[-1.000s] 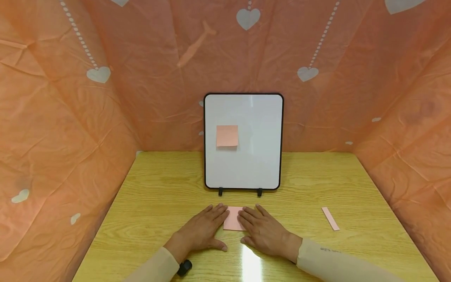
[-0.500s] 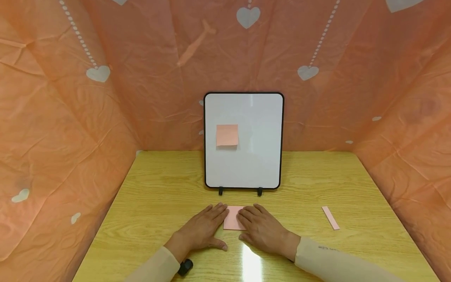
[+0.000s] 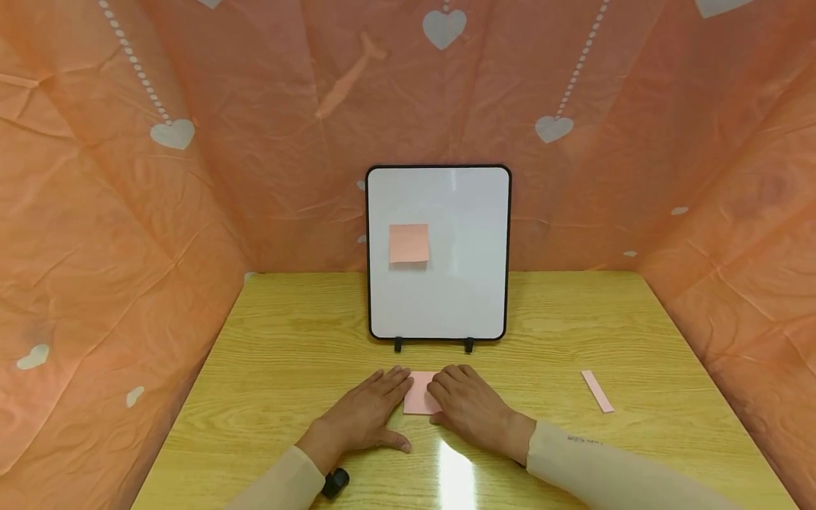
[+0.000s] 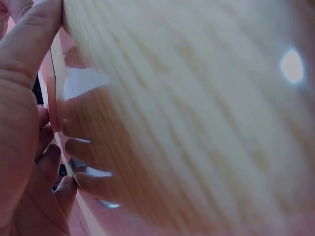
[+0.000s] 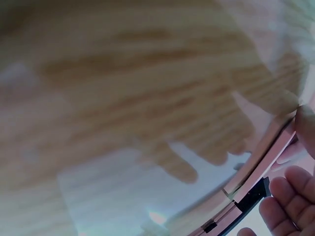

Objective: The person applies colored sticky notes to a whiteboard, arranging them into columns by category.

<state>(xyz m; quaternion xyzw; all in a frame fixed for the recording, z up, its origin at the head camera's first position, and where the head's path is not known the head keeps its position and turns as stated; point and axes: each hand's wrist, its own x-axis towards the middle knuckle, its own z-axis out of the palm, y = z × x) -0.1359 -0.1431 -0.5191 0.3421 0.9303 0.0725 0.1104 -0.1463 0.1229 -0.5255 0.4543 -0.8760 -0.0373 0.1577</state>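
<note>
Currently, by the look of it, busy with steadying a pink note pad [image 3: 418, 402] and feeling for a hold on its right side, no lift made yet. On the left, left hand [image 3: 366, 413] laid down with straight, relaxed fingers, tips apparently touching the pad's left edge, thumb spread wide, gripping nothing. Opposite, right hand [image 3: 473, 409] with fingers bent over the pad's right part and thumb close at the near edge; impossible to tell a true pinch from a light touch, even in the right wrist view. Between the two, pad lying flat on the surface [image 3: 287, 326], in front of the whiteboard [image 3: 472, 269]. From here, seems to call for firm stillness from the left and a careful thumb under the near right corner, so as to raise paper without dragging or creasing it. Further out, a small black object [image 3: 336, 483] beside the left wrist, too little visible for naming, and well off to the right, a narrow pink strip [image 3: 597, 391] lying at a slant. Beyond, whiteboard upright on small black feet [image 3: 398, 345], with one pink note [image 3: 409, 244] on its left half; behind everything, orange cloth [image 3: 268, 170] with pale hearts.
</note>
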